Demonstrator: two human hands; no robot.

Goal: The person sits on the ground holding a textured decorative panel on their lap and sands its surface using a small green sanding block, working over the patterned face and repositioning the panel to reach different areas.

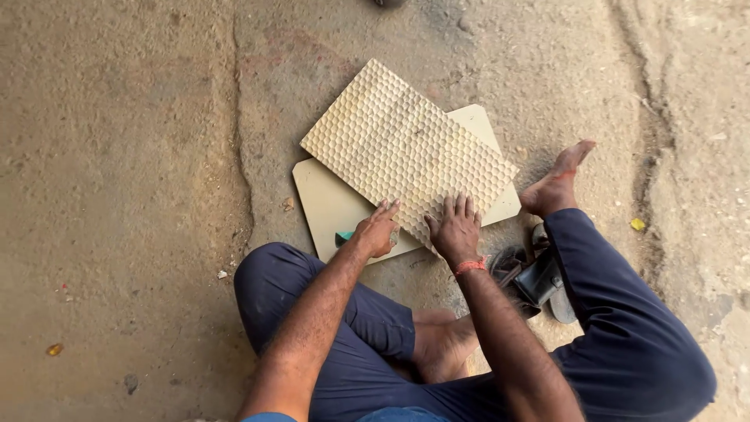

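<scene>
head | left grip (pixel 376 231) clenched on green block (pixel 345 236) | right grip (pixel 455 227) released, flat on panel (pixel 406 148)

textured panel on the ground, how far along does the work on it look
Done, by the look of it: the honeycomb-textured panel carries its pattern edge to edge and lies askew on a plain board. In hand: the left hand grips a small green-tipped thing at the panel's near edge, while the right hand presses flat on the near corner. Left: hard to tell; the surface shows no obviously unworked patch.
</scene>
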